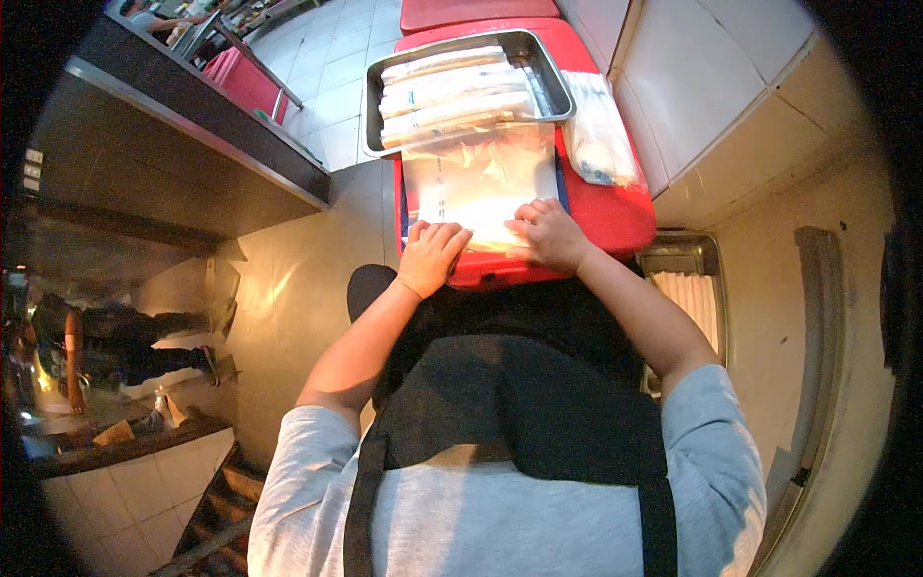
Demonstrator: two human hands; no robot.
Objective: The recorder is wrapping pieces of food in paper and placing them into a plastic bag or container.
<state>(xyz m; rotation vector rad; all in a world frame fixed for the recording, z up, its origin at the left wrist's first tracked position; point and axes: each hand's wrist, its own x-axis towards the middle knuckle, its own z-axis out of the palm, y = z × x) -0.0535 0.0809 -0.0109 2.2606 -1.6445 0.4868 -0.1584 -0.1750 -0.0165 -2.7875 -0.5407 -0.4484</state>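
A clear plastic sheet or bag [479,173] lies flat on a red plastic surface [606,216] before me, over something with a dark blue edge. My left hand [435,252] rests at its near left corner with fingers bent. Across from it, my right hand [546,232] touches the near right part, fingers curled. Whether either hand pinches the plastic cannot be told, as glare covers the near edge. Just beyond, a steel tray [564,94] holds several plastic-wrapped rolls [461,94] side by side. To its right lies a filled plastic package [600,137].
A second steel tray [721,288] with pale rolls [689,299] stands low to my right, by the wall. A tiled wall [699,72] runs along the right. On the left is a metal counter [195,137]; another person [155,20] is far off at upper left.
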